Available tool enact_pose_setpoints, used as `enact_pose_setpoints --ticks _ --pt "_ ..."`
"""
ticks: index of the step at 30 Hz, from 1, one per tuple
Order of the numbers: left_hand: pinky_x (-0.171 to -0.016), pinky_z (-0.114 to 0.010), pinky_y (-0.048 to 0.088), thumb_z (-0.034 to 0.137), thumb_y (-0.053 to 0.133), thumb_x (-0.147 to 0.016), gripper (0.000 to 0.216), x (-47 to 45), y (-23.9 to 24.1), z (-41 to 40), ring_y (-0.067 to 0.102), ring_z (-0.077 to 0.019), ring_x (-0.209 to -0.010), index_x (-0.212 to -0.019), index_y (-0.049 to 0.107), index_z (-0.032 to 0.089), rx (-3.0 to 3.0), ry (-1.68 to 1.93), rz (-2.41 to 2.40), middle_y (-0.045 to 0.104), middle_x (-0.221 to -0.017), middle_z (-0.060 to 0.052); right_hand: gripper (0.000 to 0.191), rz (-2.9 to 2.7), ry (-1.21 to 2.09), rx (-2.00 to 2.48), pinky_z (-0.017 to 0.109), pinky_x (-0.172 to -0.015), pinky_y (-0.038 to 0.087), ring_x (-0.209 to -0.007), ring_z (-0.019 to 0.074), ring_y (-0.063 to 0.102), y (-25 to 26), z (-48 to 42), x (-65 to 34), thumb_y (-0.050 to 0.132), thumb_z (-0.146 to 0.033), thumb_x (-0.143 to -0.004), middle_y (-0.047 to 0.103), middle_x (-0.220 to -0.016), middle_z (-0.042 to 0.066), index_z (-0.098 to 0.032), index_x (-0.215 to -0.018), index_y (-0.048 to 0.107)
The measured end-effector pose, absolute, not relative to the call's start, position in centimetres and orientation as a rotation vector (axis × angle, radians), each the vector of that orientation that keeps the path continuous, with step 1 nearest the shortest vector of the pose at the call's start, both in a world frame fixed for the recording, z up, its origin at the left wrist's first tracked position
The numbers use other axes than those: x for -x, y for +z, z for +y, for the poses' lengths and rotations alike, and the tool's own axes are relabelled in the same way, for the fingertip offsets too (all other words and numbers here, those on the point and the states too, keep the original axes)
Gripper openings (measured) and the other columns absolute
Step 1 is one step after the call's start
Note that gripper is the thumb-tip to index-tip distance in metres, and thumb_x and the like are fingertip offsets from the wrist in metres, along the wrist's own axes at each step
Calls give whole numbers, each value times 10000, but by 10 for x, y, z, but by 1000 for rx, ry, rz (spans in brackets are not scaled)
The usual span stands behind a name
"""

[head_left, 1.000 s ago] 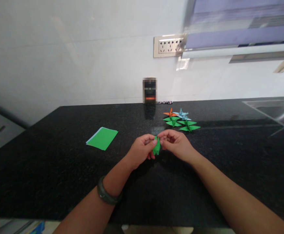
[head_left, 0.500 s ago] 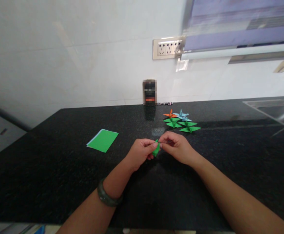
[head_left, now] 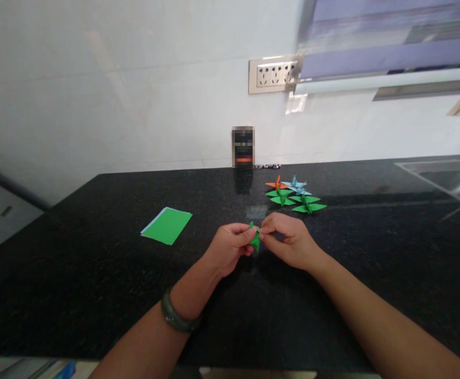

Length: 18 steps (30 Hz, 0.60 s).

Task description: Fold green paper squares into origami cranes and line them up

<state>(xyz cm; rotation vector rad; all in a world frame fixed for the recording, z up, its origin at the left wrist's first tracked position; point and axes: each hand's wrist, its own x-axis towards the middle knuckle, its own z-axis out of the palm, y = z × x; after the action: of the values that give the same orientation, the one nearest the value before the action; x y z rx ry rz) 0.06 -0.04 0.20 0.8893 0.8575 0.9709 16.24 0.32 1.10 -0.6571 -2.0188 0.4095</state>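
Folding in hand: green folded paper, right of the paper stack and slightly nearer the person, between both hands above the table.
Left hand: closed narrowly on the green folded paper, thumb laid across it.
Right hand: thumb and forefinger drawn together, pinching the same paper at its right edge; from where I stand, the exact fold under them is too small to tell.
Changed: half a second ago the paper looked compact and slanted; now one point stands above the left thumb and the lower part spreads.
Meaning, as judged: the paper is being shaped, not merely held, and its flaps seem to be parting.
Unchanged: the paper stack, green sheet uppermost, pale blue edge beneath; orange bird, blue birds and green birds, right of the stack and farther back.
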Motion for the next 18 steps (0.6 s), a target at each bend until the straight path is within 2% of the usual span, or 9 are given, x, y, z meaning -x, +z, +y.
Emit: enact_pose_setpoints --ticks 8,18 --pt "-392 -181 314 359 763 -563 302 1 2 -1 437 -44 -411 -665 645 100 -967 1023 912 544 -522 19 105 -2046 415 702 241 -608 436 -656 116 546 13 0 -162 524 -97 -765 588 -707 23 -177 -791 587" --pt "-409 -191 298 371 705 -638 274 0 1 -2 399 -47 -430 -629 606 115 -1106 1065 942 508 -514 31 97 -2007 408 744 256 -616 447 -652 123 558 13 -4 -158 522 -116 -742 608 -702 24 -196 -723 575"
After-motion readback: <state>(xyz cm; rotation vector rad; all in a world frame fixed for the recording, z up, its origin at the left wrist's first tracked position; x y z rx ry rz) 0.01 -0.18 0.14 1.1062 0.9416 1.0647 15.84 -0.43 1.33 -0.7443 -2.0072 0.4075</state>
